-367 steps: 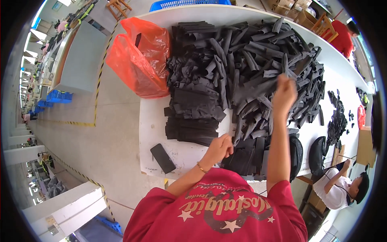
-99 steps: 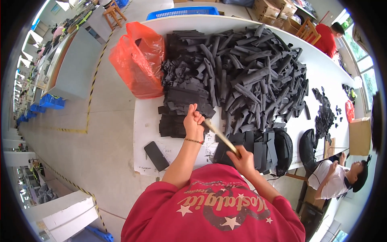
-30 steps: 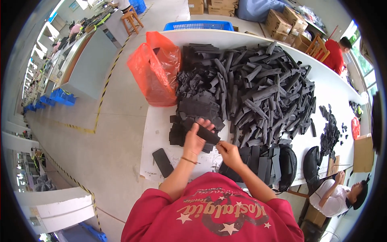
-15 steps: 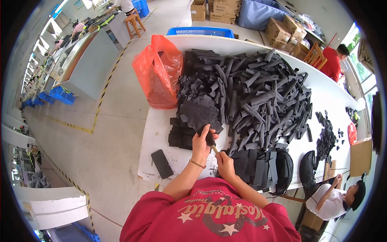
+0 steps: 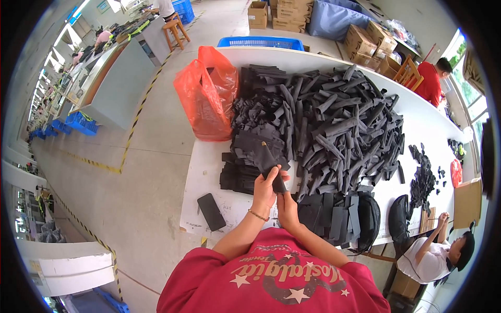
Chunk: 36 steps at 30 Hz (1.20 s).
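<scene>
Both my hands meet over the near edge of a white table (image 5: 206, 172). My left hand (image 5: 264, 189) and my right hand (image 5: 287, 204) grip one black strip (image 5: 270, 163) that stands up between them, with a pale tip at its top. Just beyond it lies a stack of flat black pieces (image 5: 241, 172). A big heap of black strips (image 5: 334, 125) covers the middle of the table. Sorted upright black pieces (image 5: 334, 214) stand to the right of my hands.
An orange plastic bag (image 5: 206, 94) hangs at the table's left far corner. A black phone (image 5: 211, 211) lies near the front edge. Small black scraps (image 5: 422, 177) lie far right, where a seated person (image 5: 438, 250) works. Cardboard boxes (image 5: 365, 39) and a blue crate (image 5: 266, 43) stand behind.
My hands have drawn closer together and nearer my body, turning the black strip from slanted across to nearly upright between them.
</scene>
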Each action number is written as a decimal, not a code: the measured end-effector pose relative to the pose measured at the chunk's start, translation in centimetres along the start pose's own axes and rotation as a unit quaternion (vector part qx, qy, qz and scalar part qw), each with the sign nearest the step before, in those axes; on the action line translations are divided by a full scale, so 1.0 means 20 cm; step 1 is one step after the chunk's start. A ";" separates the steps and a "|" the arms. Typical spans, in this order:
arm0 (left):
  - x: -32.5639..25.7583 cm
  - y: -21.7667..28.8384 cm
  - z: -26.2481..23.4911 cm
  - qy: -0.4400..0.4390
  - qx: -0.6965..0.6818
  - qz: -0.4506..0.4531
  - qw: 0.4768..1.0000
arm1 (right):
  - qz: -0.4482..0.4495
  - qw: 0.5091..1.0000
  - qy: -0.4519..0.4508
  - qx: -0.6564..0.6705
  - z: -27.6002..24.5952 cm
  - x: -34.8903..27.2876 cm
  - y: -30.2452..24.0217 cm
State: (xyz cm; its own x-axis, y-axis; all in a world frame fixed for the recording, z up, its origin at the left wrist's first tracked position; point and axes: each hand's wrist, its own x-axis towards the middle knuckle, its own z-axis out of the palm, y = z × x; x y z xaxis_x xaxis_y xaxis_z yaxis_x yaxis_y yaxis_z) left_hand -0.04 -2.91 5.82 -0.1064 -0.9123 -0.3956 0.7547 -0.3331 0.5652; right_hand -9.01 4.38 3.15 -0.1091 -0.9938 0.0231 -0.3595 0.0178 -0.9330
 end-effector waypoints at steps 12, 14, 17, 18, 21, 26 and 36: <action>-0.01 0.02 0.04 -0.037 0.030 0.030 0.998 | 0.003 0.999 0.043 -0.006 0.02 0.07 -0.05; -0.02 0.02 0.04 -0.038 0.029 0.035 0.998 | 0.012 0.999 0.042 0.018 0.03 0.06 -0.06; -0.02 0.01 0.03 -0.026 0.009 0.015 1.000 | 0.005 0.999 0.042 -0.001 0.02 0.03 -0.09; -0.02 0.01 0.03 -0.028 0.007 0.017 0.999 | 0.005 0.999 0.042 -0.002 0.02 0.02 -0.09; -0.03 0.02 0.04 -0.030 0.011 0.020 0.999 | 0.017 0.999 0.046 0.014 0.02 -0.01 -0.09; -0.04 0.03 0.06 -0.016 0.023 0.021 0.999 | -0.013 0.999 0.045 0.016 0.02 -0.03 -0.04; 0.13 0.25 -0.03 0.119 0.029 0.105 0.987 | 0.013 0.988 -0.147 -0.041 -0.18 -0.19 -0.08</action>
State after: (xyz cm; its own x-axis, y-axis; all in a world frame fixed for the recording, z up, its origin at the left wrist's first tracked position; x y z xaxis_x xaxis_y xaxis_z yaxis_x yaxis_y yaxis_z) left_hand 3.83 -6.85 7.05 0.2081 -0.8832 -0.4203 0.7045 -0.1628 0.6908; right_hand -11.43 8.52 5.82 0.1505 -0.9816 -0.1178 -0.4347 0.0414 -0.8996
